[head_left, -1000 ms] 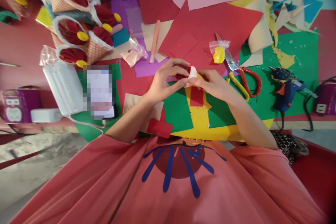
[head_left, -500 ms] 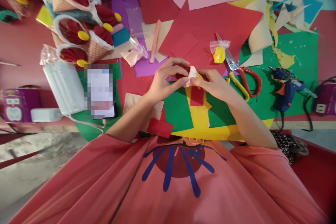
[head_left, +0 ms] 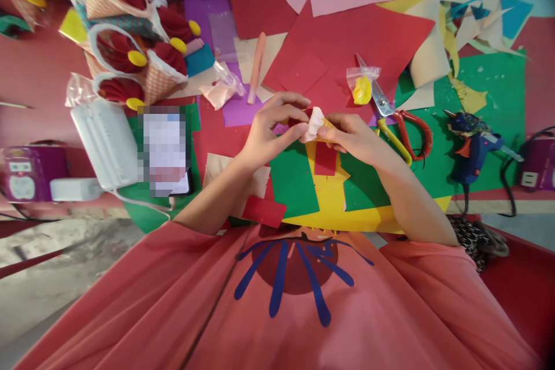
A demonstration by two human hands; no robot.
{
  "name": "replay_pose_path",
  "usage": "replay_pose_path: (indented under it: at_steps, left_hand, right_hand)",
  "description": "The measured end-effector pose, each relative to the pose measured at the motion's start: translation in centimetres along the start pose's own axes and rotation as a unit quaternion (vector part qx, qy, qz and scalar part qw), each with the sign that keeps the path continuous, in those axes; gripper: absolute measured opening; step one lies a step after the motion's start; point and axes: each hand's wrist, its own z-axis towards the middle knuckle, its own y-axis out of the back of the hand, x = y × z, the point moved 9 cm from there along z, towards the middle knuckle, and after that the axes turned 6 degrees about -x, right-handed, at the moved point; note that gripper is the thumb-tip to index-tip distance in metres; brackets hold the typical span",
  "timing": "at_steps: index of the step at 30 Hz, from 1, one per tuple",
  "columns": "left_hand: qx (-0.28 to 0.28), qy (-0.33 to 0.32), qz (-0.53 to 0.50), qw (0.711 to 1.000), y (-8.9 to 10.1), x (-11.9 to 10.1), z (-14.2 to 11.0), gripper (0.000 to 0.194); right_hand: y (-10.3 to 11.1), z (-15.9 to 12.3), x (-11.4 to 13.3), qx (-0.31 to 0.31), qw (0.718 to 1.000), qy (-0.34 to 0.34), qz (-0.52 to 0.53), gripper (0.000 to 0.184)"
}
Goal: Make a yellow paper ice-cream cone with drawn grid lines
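A small craft ice cream cone (head_left: 316,124) is held between my hands over the middle of the table. It has a yellow cone, a whitish wavy band and a dark red top, partly hidden by fingers. My right hand (head_left: 354,134) is closed round the yellow end, thumb on the near side. At the dark red end, my left hand (head_left: 272,128) has its fingers curled, with thumb and fingertips pinching the edge by the white band. Beneath lie a yellow paper piece (head_left: 326,193) and a small red paper rectangle (head_left: 325,161).
Scissors (head_left: 416,136) and a blue glue gun (head_left: 474,153) lie to the right. A phone (head_left: 167,150), a white power bank (head_left: 104,144) and several finished paper cones (head_left: 165,72) are on the left. A peach marker (head_left: 257,69) and red paper (head_left: 347,29) lie behind.
My left thumb has shifted slightly up and left off the white band, so more of the band shows. My right hand has turned the cone a little. The table items stay put.
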Motion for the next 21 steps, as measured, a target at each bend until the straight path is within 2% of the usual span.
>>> replay_pose_path:
  at_steps: [6,10,13,16,19,21]
  left_hand:
    - [-0.018,0.012,-0.011,1.0,0.5,0.3,0.1,0.024]
    - [-0.043,0.017,-0.018,0.999,1.0,0.6,0.2,0.022]
    - [-0.047,-0.01,-0.013,0.999,1.1,0.2,0.3,0.02]
    - [-0.085,-0.008,-0.006,0.996,1.7,0.5,0.3,0.024]
    - [-0.121,0.027,-0.038,0.992,1.9,1.7,0.1,0.041]
    - [-0.124,0.052,-0.054,0.989,1.5,2.4,-0.1,0.045]
  right_hand:
    - [-0.8,-0.2,0.1,0.061,0.995,-0.006,0.082,0.043]
    - [-1.2,-0.4,0.2,0.084,0.99,-0.01,0.11,0.038]
    - [-1.5,-0.4,0.1,0.093,0.988,-0.021,0.123,0.035]
    - [-1.0,0.1,-0.2,0.053,0.988,-0.017,0.142,0.037]
    - [-0.2,0.6,-0.4,-0.019,0.986,0.01,0.168,0.044]
    - [0.2,0.8,-0.5,-0.066,0.982,0.025,0.175,0.046]
